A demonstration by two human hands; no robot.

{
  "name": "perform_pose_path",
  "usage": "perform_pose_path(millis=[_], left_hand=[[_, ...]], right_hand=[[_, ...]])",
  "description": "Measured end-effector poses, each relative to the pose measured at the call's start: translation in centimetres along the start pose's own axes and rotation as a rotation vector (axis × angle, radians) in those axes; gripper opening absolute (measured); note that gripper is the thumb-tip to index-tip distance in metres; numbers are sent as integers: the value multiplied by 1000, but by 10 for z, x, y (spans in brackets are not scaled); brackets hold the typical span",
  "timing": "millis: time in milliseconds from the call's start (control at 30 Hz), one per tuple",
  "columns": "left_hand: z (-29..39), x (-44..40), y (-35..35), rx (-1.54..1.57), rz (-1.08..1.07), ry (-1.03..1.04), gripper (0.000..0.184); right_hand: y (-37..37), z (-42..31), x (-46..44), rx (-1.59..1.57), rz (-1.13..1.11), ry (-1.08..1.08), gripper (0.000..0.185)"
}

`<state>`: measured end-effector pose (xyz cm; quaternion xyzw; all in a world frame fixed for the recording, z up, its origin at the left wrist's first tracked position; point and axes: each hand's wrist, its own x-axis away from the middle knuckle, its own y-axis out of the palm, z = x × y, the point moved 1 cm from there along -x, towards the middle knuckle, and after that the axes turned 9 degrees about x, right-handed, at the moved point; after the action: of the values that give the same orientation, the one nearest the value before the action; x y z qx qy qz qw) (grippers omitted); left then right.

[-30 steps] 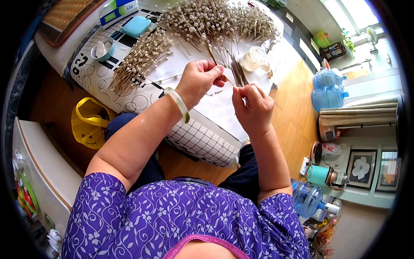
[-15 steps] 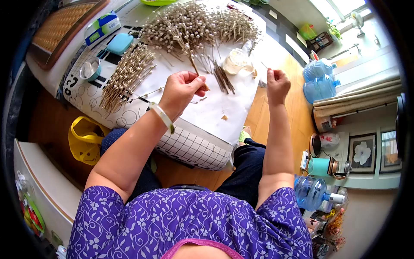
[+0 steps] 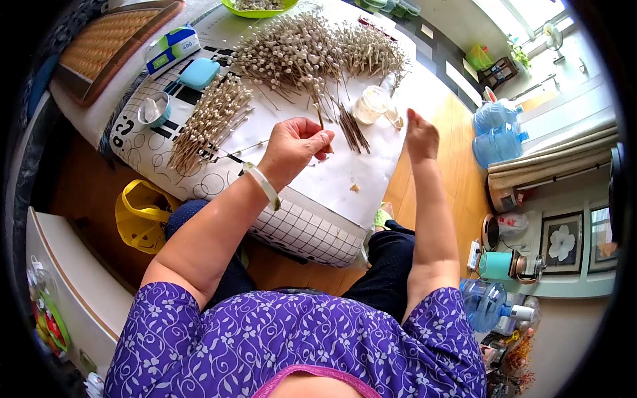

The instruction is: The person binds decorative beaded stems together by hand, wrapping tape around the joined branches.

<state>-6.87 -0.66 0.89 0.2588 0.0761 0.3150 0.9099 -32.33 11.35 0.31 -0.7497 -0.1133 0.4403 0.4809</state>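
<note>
- I see the left hand [image 3: 298, 146] pinching a brown stem [image 3: 321, 119] above the worktop [image 3: 332, 182], near its front edge.
- The right hand [image 3: 423, 136] has since parted from it, beyond the right edge, leaving the stem to the left alone; whether the right grip holds anything, I can't tell.

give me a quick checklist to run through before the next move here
1. Left hand gripping the stem: ok.
2. Right hand apart from the stem: ok.
3. Anything pinched in the right hand: cannot tell, too blurred.
4. Brown sticks lying on the white sheet: ok.
5. White sheet free of scraps: not ok, a small scrap lies near its front edge.
</note>
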Motion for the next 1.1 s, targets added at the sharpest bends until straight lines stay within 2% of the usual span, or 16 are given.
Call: perform_pose_path(millis=[67,100,133,167,233,333,433,467,533,733,1000,1100], left_hand=[[0,1,-1,-13,-25,5,16],[-2,2,1,-56,-41,8,16],[-5,3,2,-103,-55,8,17],[-7,6,3,-127,-76,35,16],[-16,11,4,-158,-120,30,15],[-26,20,11,-205,-169,51,11],[-33,22,11,-357,-179,80,11],[-33,21,12,-340,-174,44,11],[-34,18,12,-328,-174,-1,11],[-29,16,16,-72,-226,-150,9],[-30,26,18,96,-343,-382,18],[-33,25,16,9,-334,-279,16]], right_hand=[[-25,-15,8,-354,-88,149,30],[-15,-18,17,-674,-107,116,21],[-34,-52,30,-964,-246,134,17],[-52,-80,40,-1082,-412,145,17],[-60,-105,51,-926,-586,68,20],[-48,-111,62,-1097,-696,135,20],[-35,-103,70,-1086,-763,175,21],[-31,-101,70,-1095,-761,180,21],[-25,-95,72,-1302,-759,215,21],[-36,-91,62,-1374,-840,225,19],[-36,-87,64,-1671,-902,277,20],[-40,-90,65,-1575,-866,312,21]])
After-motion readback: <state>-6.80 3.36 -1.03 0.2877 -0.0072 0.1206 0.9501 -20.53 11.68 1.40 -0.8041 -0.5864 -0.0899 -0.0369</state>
